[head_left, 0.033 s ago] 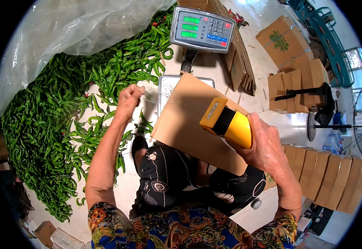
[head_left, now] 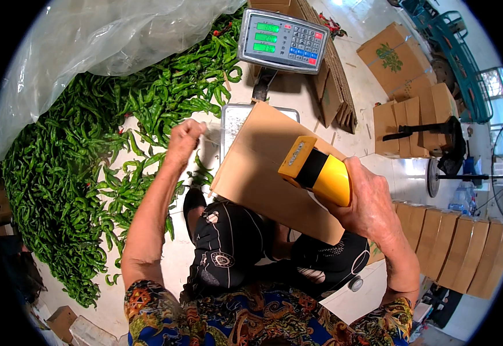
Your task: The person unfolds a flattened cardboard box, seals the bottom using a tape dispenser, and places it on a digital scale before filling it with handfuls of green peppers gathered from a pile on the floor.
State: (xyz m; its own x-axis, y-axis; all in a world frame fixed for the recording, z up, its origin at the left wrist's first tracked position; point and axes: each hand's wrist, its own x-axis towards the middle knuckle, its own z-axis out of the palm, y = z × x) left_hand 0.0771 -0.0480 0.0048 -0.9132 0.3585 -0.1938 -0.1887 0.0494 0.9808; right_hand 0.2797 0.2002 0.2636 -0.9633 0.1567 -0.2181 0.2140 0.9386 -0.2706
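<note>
My right hand [head_left: 369, 199] is wrapped round a yellow hand-held tool [head_left: 332, 181] with a black band and an orange-yellow block at its front; its exact kind is unclear. The tool is over a brown cardboard box [head_left: 257, 155], which sits tilted in front of my knees and covers part of the scale's metal platform [head_left: 231, 124]. To the box's left, my left hand [head_left: 186, 140] is raised with its fingers pinched together. A faint thin line shows near those fingertips, but what they hold cannot be made out.
Many green peppers [head_left: 61, 173] lie heaped on the left floor, partly under clear plastic sheeting [head_left: 101, 37]. The scale's lit display [head_left: 283, 41] stands beyond the box, beside flattened cardboard [head_left: 332, 86]. Cartons [head_left: 436, 242] line the right, near a fan [head_left: 433, 177].
My left hand has shifted slightly to the right, toward the scale, with its fingers still pinched. My right hand, the yellow tool and the cardboard box look almost unchanged.
</note>
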